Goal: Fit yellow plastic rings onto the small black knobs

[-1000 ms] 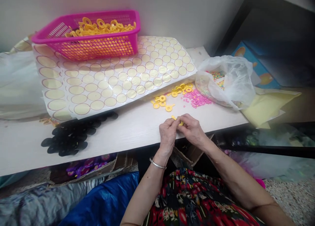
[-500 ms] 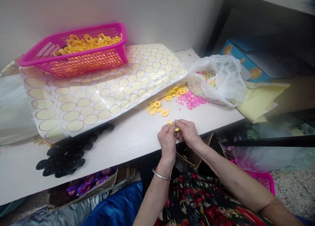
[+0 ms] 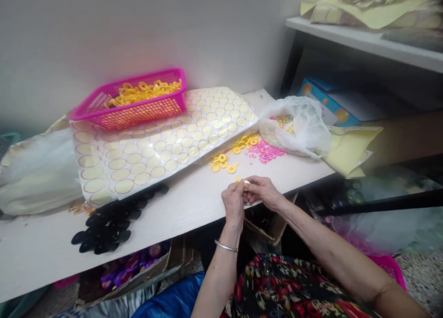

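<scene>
My left hand (image 3: 233, 201) and my right hand (image 3: 263, 192) meet at the near edge of the white table (image 3: 187, 202), fingers pinched together on a small yellow ring piece (image 3: 244, 182). Just beyond them lie loose yellow rings (image 3: 228, 159) and a scatter of pink beads (image 3: 265, 151). A sheet of round mirror stickers (image 3: 162, 142) covers the table's middle.
A pink basket (image 3: 134, 106) of yellow rings stands at the back by the wall. Black discs (image 3: 110, 221) lie at the left front. A plastic bag (image 3: 297, 124) of coloured beads sits right, with yellow paper (image 3: 349, 149), a blue box (image 3: 325, 101) and a shelf (image 3: 367, 39) beyond.
The view has tilted up, showing the shelf and more wall. Both hands stay pinched on the yellow piece at the table edge, with small finger shifts.
</scene>
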`<state>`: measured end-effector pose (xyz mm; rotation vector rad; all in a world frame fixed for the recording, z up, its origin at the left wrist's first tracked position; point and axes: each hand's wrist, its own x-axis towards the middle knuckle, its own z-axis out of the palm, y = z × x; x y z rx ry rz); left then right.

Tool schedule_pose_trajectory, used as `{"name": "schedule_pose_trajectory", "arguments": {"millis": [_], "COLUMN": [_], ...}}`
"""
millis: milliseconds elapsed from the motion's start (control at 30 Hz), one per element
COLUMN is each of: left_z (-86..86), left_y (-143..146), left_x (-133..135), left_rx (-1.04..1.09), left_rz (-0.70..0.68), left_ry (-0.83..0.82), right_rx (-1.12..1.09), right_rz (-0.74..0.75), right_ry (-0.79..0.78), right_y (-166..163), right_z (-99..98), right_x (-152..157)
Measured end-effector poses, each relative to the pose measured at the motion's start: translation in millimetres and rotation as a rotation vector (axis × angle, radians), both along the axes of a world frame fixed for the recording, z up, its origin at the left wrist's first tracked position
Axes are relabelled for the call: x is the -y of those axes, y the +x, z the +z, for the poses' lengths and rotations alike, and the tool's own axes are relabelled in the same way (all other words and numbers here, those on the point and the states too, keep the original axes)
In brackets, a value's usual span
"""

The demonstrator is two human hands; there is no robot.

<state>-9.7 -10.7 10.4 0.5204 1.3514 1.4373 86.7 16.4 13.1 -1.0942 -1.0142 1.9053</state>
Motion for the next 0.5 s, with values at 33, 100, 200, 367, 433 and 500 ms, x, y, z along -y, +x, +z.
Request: {"name": "schedule_pose_trajectory", "arguments": {"millis": [33, 100, 200, 367, 433, 500], "left_z": [-0.4, -2.0, -5.7, -10.4, -10.4, -8.9], "left_y": [-1, -3, -4, -7, -10, -15], "left_x": [-1, -4, -9, -13, -10, -2], "left_rx": [0.008, 0.018, 0.010, -0.070, -0.097, -0.080], "left_rz": [-0.008, -0.017, -0.010, -0.056, -0.097, -0.177], "left_ry": [-0.011, -0.051, -0.086, -0.038, 0.037, 0.137], "right_rx": [-0.008, 0.003, 0.034, 0.040, 0.004, -0.028], "right_rz": [0.028, 0.063, 0.067, 0.015, 0.007, -0.003], "right_ry": [-0.010, -0.037, -0.082, -0.016, 0.042, 0.060], "right_y": [3, 7, 8, 1, 1, 2], "right_z": [1.5, 4.2, 5.7, 3.5, 4.0, 6.3], "right_x": [-2, -5, -10, -9, -5, -1]}}
